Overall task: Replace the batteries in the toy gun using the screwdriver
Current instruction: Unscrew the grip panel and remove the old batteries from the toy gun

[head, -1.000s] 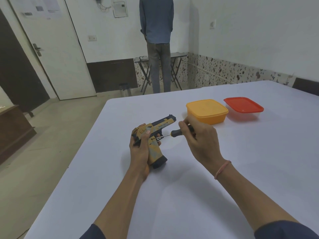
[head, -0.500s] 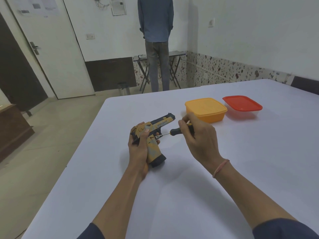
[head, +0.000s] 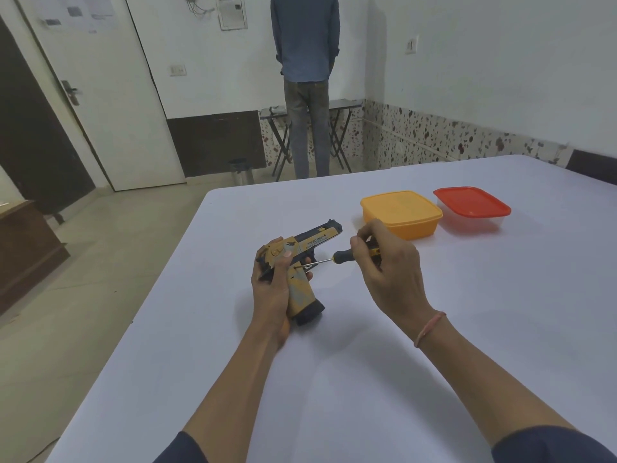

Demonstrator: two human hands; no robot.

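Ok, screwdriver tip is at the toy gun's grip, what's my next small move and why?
Probably twist the screwdriver with light inward pressure. Its tip meets a small dark spot on the toy gun grip, likely a screw; your right hand pinches the handle, your left hand grips the gun.

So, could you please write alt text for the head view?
A left hand grips a yellow-and-black plastic toy gun at a white table while the right hand holds a black-handled screwdriver, tip against its side. An orange plastic box and a red-lidded clear box sit beyond.
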